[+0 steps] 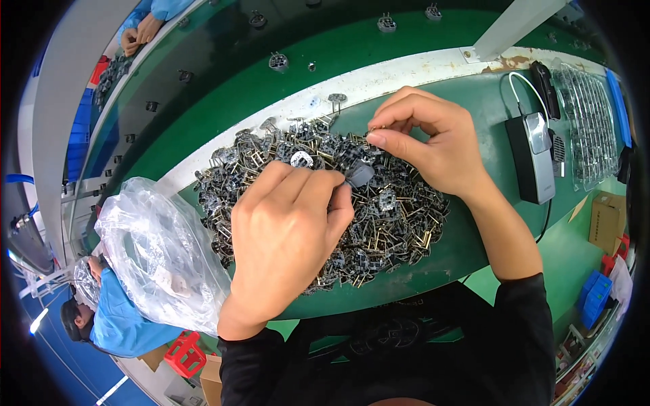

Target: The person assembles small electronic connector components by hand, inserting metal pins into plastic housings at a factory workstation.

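Observation:
A heaped pile of small black plug-like parts with brass pins (pixel 399 237) lies on the green bench under both hands. My left hand (pixel 288 227) is closed over the pile, thumb and fingertips pinched at a dark grey rounded part (pixel 360 176). The back of the hand partly hides the grip. Slightly above the pile's far right side, my right hand (pixel 433 139) pinches a small piece with brass-coloured pins (pixel 378 127) between thumb and forefinger; most of it is hidden by the fingers. A round white-faced part (pixel 301 160) sits in the pile beyond my left knuckles.
Beyond a white rail (pixel 433 70), single parts (pixel 278 62) stand on a green belt. A clear plastic bag (pixel 159 260) lies left. At right are a grey-black device (pixel 531 159) with a cable and a clear blister tray (pixel 586 128). Co-workers in blue (pixel 132 314) are at left.

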A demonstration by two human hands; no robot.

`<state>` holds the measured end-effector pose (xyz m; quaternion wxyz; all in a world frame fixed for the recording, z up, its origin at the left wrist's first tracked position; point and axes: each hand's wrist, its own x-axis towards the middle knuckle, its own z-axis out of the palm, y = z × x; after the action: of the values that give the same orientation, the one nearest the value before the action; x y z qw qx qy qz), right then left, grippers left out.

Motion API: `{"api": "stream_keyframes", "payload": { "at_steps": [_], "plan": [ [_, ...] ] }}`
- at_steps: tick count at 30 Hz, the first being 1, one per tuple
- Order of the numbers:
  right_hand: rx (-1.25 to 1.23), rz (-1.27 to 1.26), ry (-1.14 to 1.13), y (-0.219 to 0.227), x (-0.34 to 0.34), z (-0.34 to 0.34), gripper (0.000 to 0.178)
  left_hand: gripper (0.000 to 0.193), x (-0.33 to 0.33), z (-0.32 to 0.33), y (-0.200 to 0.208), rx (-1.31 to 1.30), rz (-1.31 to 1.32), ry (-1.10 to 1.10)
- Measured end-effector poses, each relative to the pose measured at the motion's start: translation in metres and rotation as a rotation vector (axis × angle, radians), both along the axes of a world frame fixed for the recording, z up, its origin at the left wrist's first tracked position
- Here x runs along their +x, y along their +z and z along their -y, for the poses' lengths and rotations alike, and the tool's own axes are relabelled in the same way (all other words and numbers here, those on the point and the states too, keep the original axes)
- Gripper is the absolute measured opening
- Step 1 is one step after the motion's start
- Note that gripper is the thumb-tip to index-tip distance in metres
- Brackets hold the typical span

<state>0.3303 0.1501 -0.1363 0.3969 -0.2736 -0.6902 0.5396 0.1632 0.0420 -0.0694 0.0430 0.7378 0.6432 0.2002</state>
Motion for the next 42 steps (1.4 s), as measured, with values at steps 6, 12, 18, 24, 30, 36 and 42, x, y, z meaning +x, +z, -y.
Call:
{"api": "stream_keyframes", "payload": {
  "at_steps": [6, 12, 18, 24, 30, 36, 42],
  "plan": [
    [-0.021, 0.089, -0.003, -0.008, 0.002, 0.000, 0.011, 0.038, 0.002, -0.005, -0.003, -0.177, 0.066, -0.007],
    [-0.202, 0.031, 0.116, -0.003, -0.001, 0.001, 0.011, 0.031, -0.005, -0.007, -0.010, -0.151, 0.058, -0.006],
    [-0.468, -0.139, 0.197, 0.004, 0.001, 0.004, 0.014, 0.026, -0.006, -0.012, 0.004, -0.348, 0.434, 0.093],
    [-0.590, -0.273, 0.208, 0.010, 0.003, 0.004, 0.016, 0.030, -0.022, -0.017, -0.002, -0.570, 1.014, 0.148],
    [-0.313, -0.278, 0.198, 0.007, 0.002, 0.006, 0.013, 0.039, -0.021, -0.017, -0.008, -0.585, 1.219, 0.063],
    [0.164, -0.096, 0.016, 0.008, 0.001, 0.008, 0.010, 0.041, -0.012, -0.016, -0.019, -0.238, 0.968, 0.015],
    [0.246, -0.055, -0.017, 0.010, 0.000, 0.015, 0.011, 0.048, -0.011, -0.015, -0.017, -0.266, 0.828, -0.008]
  ]
}}
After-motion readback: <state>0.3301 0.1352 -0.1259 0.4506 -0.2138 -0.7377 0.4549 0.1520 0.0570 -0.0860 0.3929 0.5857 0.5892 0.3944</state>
